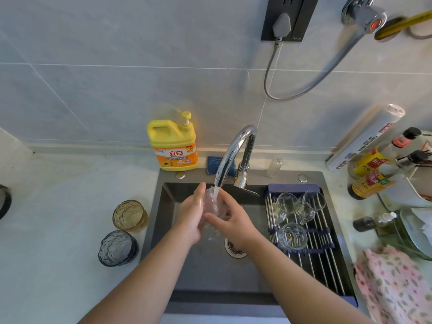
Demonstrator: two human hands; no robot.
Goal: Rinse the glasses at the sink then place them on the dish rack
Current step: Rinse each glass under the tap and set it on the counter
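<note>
Both my hands hold one clear textured glass [213,206] under the running stream from the chrome tap [230,157], over the dark sink [187,265]. My left hand [190,217] cups its left side. My right hand [230,220] wraps its right side and bottom. Much of the glass is hidden by my fingers and the water. On the counter to the left stand an amber glass [129,215] and a grey-blue glass [117,247], both upright. The roll-up dish rack [325,256] lies across the sink's right side with three clear glass mugs [292,235] on it.
A yellow detergent jug [173,143] and a blue sponge [214,163] sit behind the sink. Sauce bottles [371,171], a foil roll [364,139] and stacked plates [418,230] crowd the right counter. A pink floral cloth [395,286] lies at the near right.
</note>
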